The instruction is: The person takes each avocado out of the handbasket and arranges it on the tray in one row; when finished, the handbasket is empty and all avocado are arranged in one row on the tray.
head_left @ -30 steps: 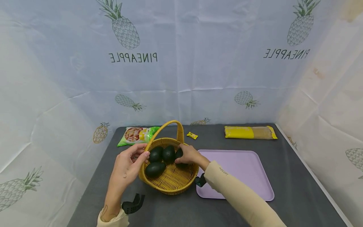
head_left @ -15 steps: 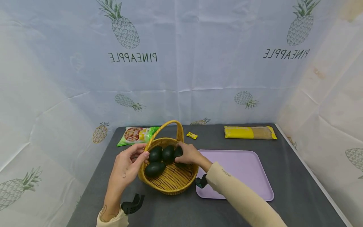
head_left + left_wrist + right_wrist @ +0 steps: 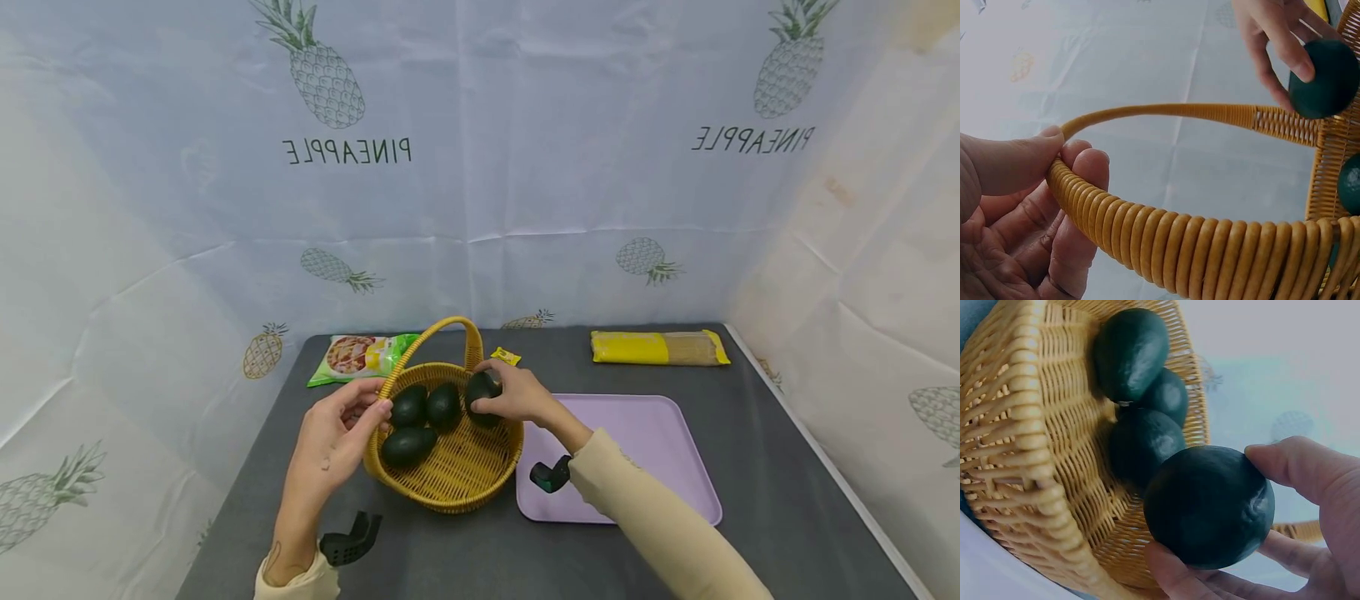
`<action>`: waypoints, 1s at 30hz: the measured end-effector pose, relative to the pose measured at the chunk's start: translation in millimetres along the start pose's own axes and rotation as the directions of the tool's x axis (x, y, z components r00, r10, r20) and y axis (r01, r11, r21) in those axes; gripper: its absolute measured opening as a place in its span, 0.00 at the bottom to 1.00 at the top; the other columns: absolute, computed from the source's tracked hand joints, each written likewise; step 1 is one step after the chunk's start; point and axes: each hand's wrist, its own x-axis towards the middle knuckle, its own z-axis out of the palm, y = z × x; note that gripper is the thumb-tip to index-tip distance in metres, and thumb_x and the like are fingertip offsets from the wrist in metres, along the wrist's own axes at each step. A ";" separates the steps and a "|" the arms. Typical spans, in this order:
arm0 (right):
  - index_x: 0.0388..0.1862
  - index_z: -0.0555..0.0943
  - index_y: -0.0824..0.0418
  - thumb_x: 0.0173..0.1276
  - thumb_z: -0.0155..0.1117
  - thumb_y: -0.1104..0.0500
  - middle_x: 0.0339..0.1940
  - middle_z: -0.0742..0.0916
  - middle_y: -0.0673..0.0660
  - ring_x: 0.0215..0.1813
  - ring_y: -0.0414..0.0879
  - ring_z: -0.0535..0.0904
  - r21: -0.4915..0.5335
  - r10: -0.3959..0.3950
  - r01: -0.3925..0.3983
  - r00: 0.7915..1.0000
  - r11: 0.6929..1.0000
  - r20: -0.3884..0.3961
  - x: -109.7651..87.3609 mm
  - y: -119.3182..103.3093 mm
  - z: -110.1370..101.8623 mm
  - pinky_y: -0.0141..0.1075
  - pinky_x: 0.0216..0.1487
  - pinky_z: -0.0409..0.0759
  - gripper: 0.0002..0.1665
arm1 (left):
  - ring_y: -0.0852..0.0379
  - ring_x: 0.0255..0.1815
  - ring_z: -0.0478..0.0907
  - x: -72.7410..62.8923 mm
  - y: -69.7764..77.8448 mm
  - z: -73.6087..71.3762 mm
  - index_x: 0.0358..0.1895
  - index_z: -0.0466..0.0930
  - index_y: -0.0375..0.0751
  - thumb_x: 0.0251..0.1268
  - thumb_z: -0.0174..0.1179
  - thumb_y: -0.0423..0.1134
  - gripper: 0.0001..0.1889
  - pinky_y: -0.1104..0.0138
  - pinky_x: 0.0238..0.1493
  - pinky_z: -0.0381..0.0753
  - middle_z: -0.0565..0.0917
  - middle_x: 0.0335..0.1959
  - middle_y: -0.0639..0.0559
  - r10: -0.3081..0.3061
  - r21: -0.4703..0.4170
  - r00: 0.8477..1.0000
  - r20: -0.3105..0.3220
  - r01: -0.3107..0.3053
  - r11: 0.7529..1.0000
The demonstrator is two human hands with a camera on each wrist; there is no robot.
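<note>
A yellow wicker basket [image 3: 457, 479] with an arched handle [image 3: 1179, 244] stands at the middle of the table. My left hand [image 3: 333, 437] pinches that handle on its left side between thumb and fingers, as the left wrist view shows closely. In my right hand [image 3: 517, 396] is a dark green avocado [image 3: 1210, 506], gripped between thumb and fingers at the basket's right rim. Three other avocados lie inside: one at the back left [image 3: 409, 407], one beside it [image 3: 444, 408] and one in front [image 3: 408, 447].
To the right lies a lilac tray [image 3: 637, 458]. A green snack bag [image 3: 360, 357] sits behind the basket on the left. A small yellow packet [image 3: 506, 357] and a yellow pack of noodles [image 3: 660, 348] lie along the back of the dark table [image 3: 780, 500].
My right hand has lifted the avocado from the basket's floor, up and slightly to the right. The left hand keeps its place on the handle.
</note>
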 end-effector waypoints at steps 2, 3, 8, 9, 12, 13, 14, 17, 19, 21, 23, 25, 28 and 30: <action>0.70 0.73 0.47 0.63 0.74 0.46 0.53 0.84 0.57 0.43 0.49 0.80 0.024 0.012 -0.012 1.000 1.000 0.001 -2.5 0.6 -4.3 0.43 0.39 0.81 0.37 | 0.64 0.32 0.83 -0.3 -0.3 -0.1 0.57 0.82 0.35 0.73 0.62 0.35 0.14 0.71 0.35 0.82 0.86 0.37 0.47 0.003 0.000 1.000 -0.002 -0.003 1.000; 0.70 0.73 0.47 0.63 0.74 0.46 0.50 0.84 0.57 0.40 0.50 0.81 0.044 0.017 -0.017 1.000 0.999 0.003 -3.9 0.9 -6.4 0.42 0.38 0.81 0.37 | 0.64 0.32 0.83 -0.5 -0.3 -0.1 0.57 0.82 0.35 0.73 0.62 0.35 0.14 0.71 0.34 0.82 0.86 0.37 0.47 0.005 -0.002 1.000 -0.003 -0.005 1.000; 0.71 0.73 0.48 0.62 0.75 0.47 0.47 0.84 0.59 0.37 0.50 0.82 0.137 0.017 -0.018 1.000 0.990 0.007 -11.4 3.0 -16.6 0.44 0.38 0.85 0.39 | 0.60 0.32 0.84 -1.2 -0.1 -0.2 0.57 0.82 0.35 0.73 0.62 0.36 0.14 0.72 0.34 0.82 0.86 0.37 0.47 0.003 -0.010 1.000 -0.002 -0.003 1.000; 0.71 0.72 0.49 0.62 0.75 0.48 0.47 0.84 0.59 0.37 0.51 0.83 0.160 0.020 -0.021 1.000 0.987 0.008 -13.3 3.5 -18.5 0.46 0.39 0.86 0.39 | 0.59 0.32 0.84 -1.3 0.0 -0.1 0.57 0.82 0.35 0.73 0.62 0.36 0.14 0.72 0.35 0.82 0.86 0.37 0.47 0.001 -0.013 1.000 -0.001 -0.002 1.000; 0.73 0.71 0.49 0.62 0.75 0.49 0.48 0.84 0.62 0.41 0.50 0.85 0.216 0.027 -0.027 1.000 0.976 0.005 -18.3 6.2 -23.8 0.51 0.45 0.88 0.40 | 0.59 0.33 0.84 -1.4 -0.1 0.1 0.58 0.82 0.35 0.73 0.62 0.36 0.15 0.71 0.35 0.83 0.86 0.37 0.47 0.003 -0.018 1.000 0.001 -0.003 1.000; 0.73 0.70 0.50 0.63 0.75 0.50 0.49 0.84 0.63 0.42 0.51 0.85 0.229 0.025 -0.026 1.000 0.973 0.005 -19.9 7.4 -25.5 0.52 0.46 0.88 0.41 | 0.59 0.32 0.85 -1.4 -0.2 0.2 0.58 0.82 0.35 0.73 0.62 0.36 0.15 0.71 0.35 0.83 0.86 0.37 0.47 0.006 -0.020 1.000 0.001 -0.006 1.000; 0.73 0.70 0.49 0.63 0.75 0.50 0.50 0.85 0.64 0.44 0.51 0.85 0.241 0.027 -0.026 1.000 0.970 0.000 -21.3 8.6 -27.1 0.52 0.46 0.88 0.41 | 0.59 0.32 0.84 -1.5 -0.3 0.2 0.58 0.82 0.35 0.73 0.62 0.36 0.15 0.71 0.35 0.83 0.86 0.37 0.47 0.008 -0.021 1.000 0.001 -0.008 1.000; 0.72 0.71 0.47 0.62 0.76 0.50 0.53 0.84 0.65 0.48 0.52 0.85 0.261 0.027 -0.024 1.000 0.965 -0.005 -25.2 13.8 -32.2 0.52 0.47 0.88 0.40 | 0.62 0.32 0.84 -1.6 -1.1 0.3 0.58 0.82 0.35 0.72 0.62 0.36 0.15 0.71 0.36 0.83 0.86 0.37 0.47 0.014 -0.023 1.000 0.001 -0.014 1.000; 0.72 0.71 0.46 0.62 0.76 0.50 0.55 0.84 0.66 0.50 0.53 0.85 0.262 0.024 -0.020 1.000 0.965 -0.014 -28.2 17.2 -36.3 0.51 0.46 0.88 0.40 | 0.63 0.32 0.84 -1.7 -1.6 0.3 0.58 0.82 0.35 0.73 0.62 0.36 0.15 0.71 0.35 0.83 0.86 0.37 0.47 0.014 -0.023 1.000 0.003 -0.014 1.000; 0.72 0.71 0.45 0.62 0.76 0.50 0.56 0.83 0.66 0.49 0.54 0.84 0.261 0.027 -0.020 0.999 0.965 -0.023 -31.4 20.1 -41.1 0.49 0.45 0.88 0.40 | 0.62 0.32 0.84 -2.0 -1.9 0.2 0.58 0.82 0.35 0.73 0.62 0.36 0.15 0.71 0.35 0.83 0.86 0.37 0.47 0.014 -0.025 1.000 0.004 -0.014 1.000; 0.72 0.70 0.46 0.62 0.76 0.50 0.54 0.84 0.66 0.48 0.53 0.85 0.257 0.024 -0.015 0.999 0.966 -0.034 -34.8 22.9 -45.9 0.47 0.44 0.89 0.40 | 0.60 0.32 0.84 -2.2 -2.1 0.1 0.58 0.82 0.34 0.73 0.62 0.36 0.15 0.71 0.35 0.83 0.86 0.37 0.46 0.013 -0.029 1.000 0.004 -0.013 1.000; 0.73 0.70 0.47 0.63 0.76 0.50 0.53 0.85 0.66 0.46 0.53 0.86 0.258 0.024 -0.013 0.999 0.966 -0.040 -37.7 26.1 -50.3 0.47 0.44 0.89 0.41 | 0.59 0.32 0.84 -2.2 -2.1 0.0 0.58 0.82 0.34 0.73 0.62 0.36 0.15 0.71 0.35 0.83 0.86 0.37 0.46 0.014 -0.029 1.000 0.004 -0.014 0.999; 0.73 0.69 0.49 0.63 0.76 0.51 0.50 0.85 0.65 0.44 0.52 0.86 0.255 0.028 -0.016 0.999 0.967 -0.045 -42.5 31.2 -55.5 0.47 0.45 0.88 0.41 | 0.59 0.32 0.85 -1.9 -1.8 -0.2 0.58 0.82 0.35 0.73 0.62 0.36 0.15 0.71 0.36 0.83 0.86 0.37 0.46 0.014 -0.028 1.000 0.005 -0.014 1.000; 0.73 0.69 0.49 0.63 0.76 0.51 0.50 0.85 0.66 0.45 0.53 0.85 0.254 0.042 -0.028 0.998 0.967 -0.048 -45.9 34.8 -57.7 0.47 0.45 0.88 0.41 | 0.58 0.32 0.84 -1.6 -1.6 -0.3 0.58 0.82 0.35 0.73 0.62 0.36 0.15 0.71 0.35 0.83 0.86 0.37 0.46 0.013 -0.025 1.000 0.005 -0.013 1.000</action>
